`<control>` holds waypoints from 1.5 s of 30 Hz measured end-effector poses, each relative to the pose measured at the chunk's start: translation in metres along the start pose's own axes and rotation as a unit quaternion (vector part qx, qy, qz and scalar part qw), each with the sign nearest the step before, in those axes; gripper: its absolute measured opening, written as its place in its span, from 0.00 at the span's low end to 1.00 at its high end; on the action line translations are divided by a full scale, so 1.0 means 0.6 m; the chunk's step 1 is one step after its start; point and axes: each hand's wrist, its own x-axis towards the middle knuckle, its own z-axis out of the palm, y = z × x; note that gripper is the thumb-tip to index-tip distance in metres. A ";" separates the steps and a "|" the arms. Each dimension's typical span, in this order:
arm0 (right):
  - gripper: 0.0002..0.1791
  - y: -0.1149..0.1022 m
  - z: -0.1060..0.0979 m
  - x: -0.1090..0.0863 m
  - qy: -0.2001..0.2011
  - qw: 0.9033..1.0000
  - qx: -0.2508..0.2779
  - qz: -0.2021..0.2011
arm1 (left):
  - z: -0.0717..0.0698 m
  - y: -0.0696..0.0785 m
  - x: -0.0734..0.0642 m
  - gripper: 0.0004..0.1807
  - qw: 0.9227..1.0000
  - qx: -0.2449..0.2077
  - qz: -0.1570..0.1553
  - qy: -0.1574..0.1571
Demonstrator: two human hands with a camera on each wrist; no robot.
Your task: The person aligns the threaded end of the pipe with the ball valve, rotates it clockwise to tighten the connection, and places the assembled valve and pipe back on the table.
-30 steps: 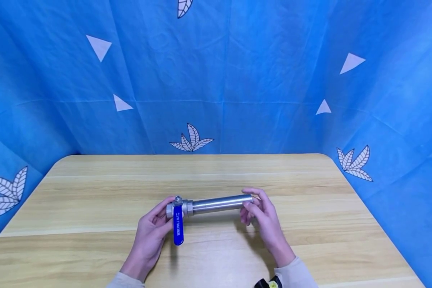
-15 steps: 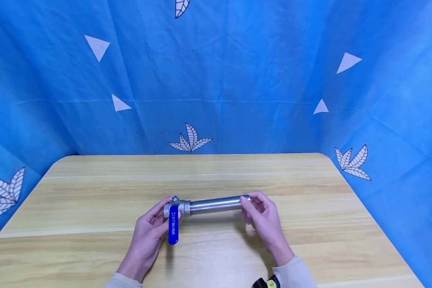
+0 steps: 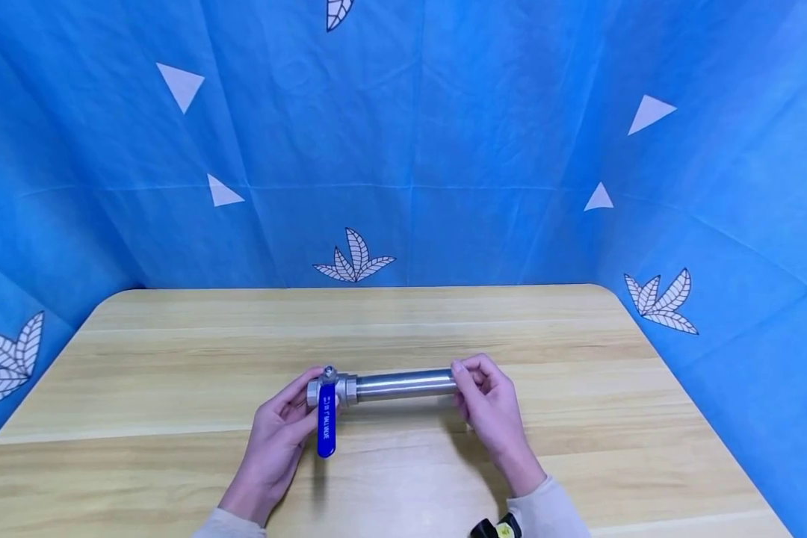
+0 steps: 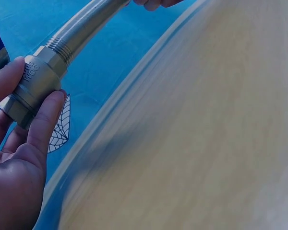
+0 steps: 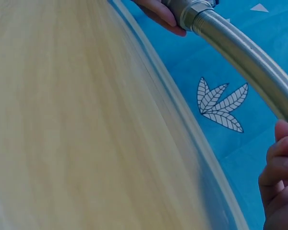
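My left hand (image 3: pixel 279 437) grips a steel ball valve (image 3: pixel 343 389) by its body, thumb on one side and fingers on the other. The valve's blue lever handle (image 3: pixel 326 422) points down toward me. A shiny steel pipe (image 3: pixel 406 384) sits in the valve's right-hand port, and some thread (image 4: pixel 60 50) shows at the joint in the left wrist view. At the pipe's far right end, my right hand (image 3: pixel 494 411) pinches it between thumb and fingers, covering that end. Both pieces are held up above the table, nearly level.
A light wooden table (image 3: pixel 403 321) lies beneath the hands, with rounded far corners. Blue cloth (image 3: pixel 410 134) printed with white triangles and leaves hangs behind and at both sides. A black strap with a yellow label (image 3: pixel 504 530) is by the right sleeve.
My right fingers, looser at the pipe's end a second ago, have come in over that end and now pinch it. The valve and pipe have shifted slightly left.
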 end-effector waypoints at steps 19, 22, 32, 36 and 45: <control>0.13 -0.003 -0.035 0.005 -0.131 0.991 0.028 0.005 | 0.001 0.003 -0.001 0.34 1.000 -0.013 -0.019 0.002; 0.10 -0.004 -0.034 0.005 -0.127 0.991 0.022 0.018 | 0.000 0.003 -0.002 0.34 1.000 -0.012 -0.022 0.004; 0.13 -0.007 -0.021 0.004 -0.082 0.995 0.005 0.052 | 0.001 0.007 0.000 0.30 0.999 -0.025 -0.020 -0.002; 0.14 -0.010 -0.019 0.003 -0.083 0.995 0.002 0.048 | 0.002 0.010 0.002 0.32 0.999 -0.028 -0.037 0.008; 0.13 -0.008 -0.027 0.003 -0.147 0.989 0.010 -0.022 | -0.004 0.012 0.001 0.39 0.998 -0.055 -0.038 0.001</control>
